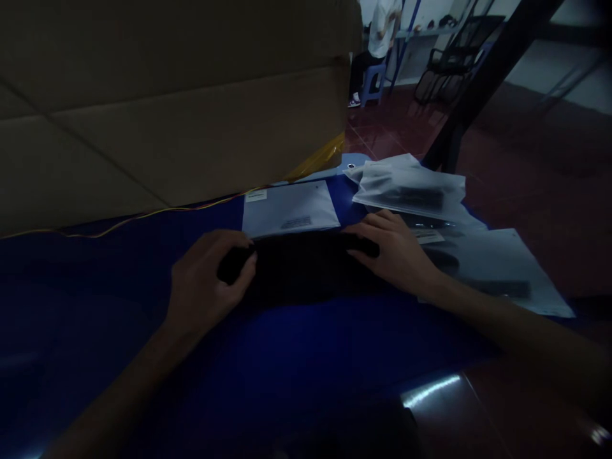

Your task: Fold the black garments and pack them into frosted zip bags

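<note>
A black, folded, cloth-like item [301,268] lies across the blue table surface [296,344] in front of me; its exact kind is too dark to make out. My left hand [210,271] grips its left end, thumb and fingers closed round the edge. At the other end my right hand [387,245] pinches the black item between thumb and fingers. Just behind it lies a flat frosted plastic bag [289,207] with a small white label and dark print. To the right, beyond my right hand, are more frosted bags [507,261] with dark contents.
A large cardboard box [191,140] stands along the back left, with a thin yellow-red wire [119,223] at its base. Several crumpled bags [411,185] pile at the back right. A dark slanted post [482,89], a black chair [454,57] and a seated person [380,32] are beyond.
</note>
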Motion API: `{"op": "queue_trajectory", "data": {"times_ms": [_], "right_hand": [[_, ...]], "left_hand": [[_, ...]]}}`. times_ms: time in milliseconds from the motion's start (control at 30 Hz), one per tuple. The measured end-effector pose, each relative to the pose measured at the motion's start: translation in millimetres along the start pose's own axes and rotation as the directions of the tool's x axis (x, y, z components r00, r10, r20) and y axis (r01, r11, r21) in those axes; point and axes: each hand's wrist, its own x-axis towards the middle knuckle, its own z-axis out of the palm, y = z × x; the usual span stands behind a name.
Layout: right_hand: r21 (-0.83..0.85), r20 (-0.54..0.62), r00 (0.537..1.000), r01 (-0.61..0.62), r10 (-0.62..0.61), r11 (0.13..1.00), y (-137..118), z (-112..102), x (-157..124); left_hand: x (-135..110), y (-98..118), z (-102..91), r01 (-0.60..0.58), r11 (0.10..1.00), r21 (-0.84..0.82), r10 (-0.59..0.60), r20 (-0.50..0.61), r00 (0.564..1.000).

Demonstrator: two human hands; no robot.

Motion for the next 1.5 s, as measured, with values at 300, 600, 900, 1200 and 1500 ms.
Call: {"op": "queue_trajectory", "data": {"times_ms": [300, 600, 900, 1200, 1500], "right_hand": [[0.118, -0.113, 0.993, -0.029, 0.042, 0.993, -1, -4, -2], [0.537, -0.035, 0.995, 0.095, -0.09, 0.838, -4, -26, 3], [0.887, 0.34, 0.706, -0.022, -0.621, 0.46, -2, -54, 3], [0.683, 0.653, 0.657, -0.295, -0.377, 0.668, -7, -34, 4], [0.106, 0.275, 0.928, 0.231, -0.252, 0.967, -5, -8, -4]], "left_hand": [[4, -5, 5.0, 0.155, 0.979, -0.131, -0.164, -0.065, 0.984], [9, -19, -12.5, 0.169, 0.626, -0.762, 0.047, 0.253, 0.966], [28, -6, -24.6, 0.465, 0.409, -0.785, 0.709, 0.594, 0.379], [10, 0, -7.6, 0.369, 0.75, -0.549, 0.253, 0.754, 0.607], [-3, -1, -0.4, -0.35, 0.897, -0.271, 0.442, 0.591, 0.675]]}}
